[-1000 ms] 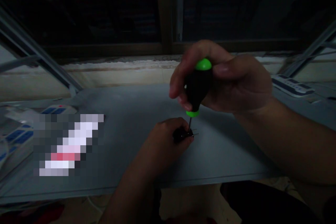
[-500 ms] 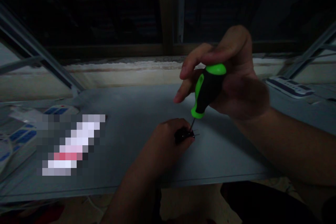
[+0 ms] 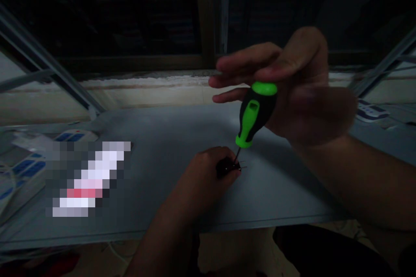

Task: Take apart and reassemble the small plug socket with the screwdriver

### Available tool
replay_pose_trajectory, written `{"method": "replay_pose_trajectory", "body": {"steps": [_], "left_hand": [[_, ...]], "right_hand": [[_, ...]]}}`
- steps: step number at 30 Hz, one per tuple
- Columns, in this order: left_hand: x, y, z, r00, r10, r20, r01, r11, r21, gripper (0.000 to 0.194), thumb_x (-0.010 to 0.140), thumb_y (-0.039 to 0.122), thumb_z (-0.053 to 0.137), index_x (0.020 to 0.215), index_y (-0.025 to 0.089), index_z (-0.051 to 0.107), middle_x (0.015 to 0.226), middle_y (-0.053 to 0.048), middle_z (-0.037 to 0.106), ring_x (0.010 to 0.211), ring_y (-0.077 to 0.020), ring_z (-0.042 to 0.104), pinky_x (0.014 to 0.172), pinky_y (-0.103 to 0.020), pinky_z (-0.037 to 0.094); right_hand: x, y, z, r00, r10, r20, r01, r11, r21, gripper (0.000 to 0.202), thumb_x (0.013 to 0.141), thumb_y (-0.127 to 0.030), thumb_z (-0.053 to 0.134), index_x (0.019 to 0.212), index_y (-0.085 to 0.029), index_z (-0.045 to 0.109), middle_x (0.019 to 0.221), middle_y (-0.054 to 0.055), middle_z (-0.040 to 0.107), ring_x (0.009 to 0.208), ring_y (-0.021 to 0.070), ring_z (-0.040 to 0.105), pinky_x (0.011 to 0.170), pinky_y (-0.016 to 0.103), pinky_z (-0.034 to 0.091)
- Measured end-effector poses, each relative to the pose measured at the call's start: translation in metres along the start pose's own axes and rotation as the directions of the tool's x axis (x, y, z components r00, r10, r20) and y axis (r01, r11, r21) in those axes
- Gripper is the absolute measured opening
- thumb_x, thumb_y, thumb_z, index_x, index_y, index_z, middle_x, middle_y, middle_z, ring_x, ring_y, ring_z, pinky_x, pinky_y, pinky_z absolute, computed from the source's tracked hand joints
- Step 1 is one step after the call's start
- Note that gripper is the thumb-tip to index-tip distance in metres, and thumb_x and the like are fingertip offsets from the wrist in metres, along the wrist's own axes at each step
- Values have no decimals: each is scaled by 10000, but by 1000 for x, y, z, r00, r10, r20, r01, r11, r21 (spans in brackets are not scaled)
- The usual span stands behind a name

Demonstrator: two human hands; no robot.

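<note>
Stubby screwdriver stood in a small black part between two bare hands.

On a grey table (image 3: 156, 134), in dim light, a small black part (image 3: 224, 167) is held right of the middle, its thin metal prongs (image 3: 244, 167) pointed toward 3 o'clock. It is pinched by the left hand (image 3: 206, 175), which is closed around it, thumb on the near side and curled fingers on the far side. A black and green screwdriver (image 3: 258, 112) is tilted, its handle toward 1 o'clock and its shaft run down toward 7 o'clock to the part; the exact seat of the tip is too dark to be told. The right hand (image 3: 300, 88) is mostly open, its fingers spread and the handle not gripped in a fist; one fingertip is laid at the green cap, and the thumb is blurred.

From the part, a pixelated patch (image 3: 94, 173) is seen at 9 o'clock, with a blue and white power strip (image 3: 27, 171) beyond it. A second strip (image 3: 372, 111) is partly hidden behind the right hand, between 2 and 3 o'clock. Dark window panes are framed at 12 o'clock.
</note>
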State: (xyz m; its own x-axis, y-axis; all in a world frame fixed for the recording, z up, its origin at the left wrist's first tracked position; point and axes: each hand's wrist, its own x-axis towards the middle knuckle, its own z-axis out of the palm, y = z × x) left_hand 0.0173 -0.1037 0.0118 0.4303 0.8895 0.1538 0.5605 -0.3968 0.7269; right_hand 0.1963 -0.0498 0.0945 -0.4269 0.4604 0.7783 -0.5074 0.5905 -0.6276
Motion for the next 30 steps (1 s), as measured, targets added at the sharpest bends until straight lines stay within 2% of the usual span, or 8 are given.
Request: {"method": "replay_pose_trajectory", "body": {"steps": [2,5,9,15,19,22,27,30], "left_hand": [[0,0,0,1000,-3,13,3,1000,-2,94,861,207,734,942,238,699,901,31,739,800,-159,695,738,-283,478],[1,1,-1,1000,1,13,-1,1000,2,104,855,201,741,942,238,697,907,36,738,811,-153,692,734,-275,475],[1,3,-2,1000,5,8,-5,1000,8,100,853,195,743,932,238,700,907,39,736,826,-152,690,743,-272,476],[0,4,-3,999,-10,31,10,1000,1,89,860,207,732,940,230,700,909,17,734,811,-168,687,735,-291,475],[0,3,-2,999,-12,29,13,1000,-20,75,864,202,722,928,229,696,890,20,736,791,-162,687,723,-286,479],[0,3,-2,1000,-7,25,8,1000,-13,84,858,191,723,930,226,700,894,12,748,802,-172,700,732,-292,486],[1,2,-1,1000,4,17,-4,1000,3,95,852,204,734,941,230,711,915,3,756,815,-185,709,740,-298,490],[2,1,-1,1000,-1,23,1,1000,-3,91,855,207,736,934,233,700,916,11,747,818,-176,700,738,-290,486]], "right_hand": [[0,-2,0,983,-182,37,181,983,41,63,911,-165,645,945,-194,600,1074,32,741,1086,244,745,876,453,654],[1,8,2,964,-254,-81,237,955,-177,211,837,-153,747,932,-235,578,921,-17,651,857,155,709,643,273,629],[3,21,1,922,-349,-170,279,899,-338,384,705,-383,893,889,-244,585,893,-23,511,770,121,555,610,232,571],[6,5,-15,995,-96,25,96,995,-19,163,845,-306,698,972,-205,718,954,17,560,842,172,633,649,334,658],[6,-14,-19,994,-32,104,42,994,-98,128,873,-210,708,998,-183,721,1152,40,706,1005,176,707,792,327,671],[5,-23,-17,993,91,71,-75,975,-207,133,872,-266,750,972,-194,701,1049,13,734,1025,196,740,805,350,662],[8,-22,-15,987,-132,92,158,902,-401,204,759,-247,863,887,-213,707,837,-69,608,768,92,669,638,205,568],[10,-17,-15,982,-188,2,160,831,-533,279,691,-228,922,766,-195,655,798,-51,537,714,82,576,619,195,529]]}}
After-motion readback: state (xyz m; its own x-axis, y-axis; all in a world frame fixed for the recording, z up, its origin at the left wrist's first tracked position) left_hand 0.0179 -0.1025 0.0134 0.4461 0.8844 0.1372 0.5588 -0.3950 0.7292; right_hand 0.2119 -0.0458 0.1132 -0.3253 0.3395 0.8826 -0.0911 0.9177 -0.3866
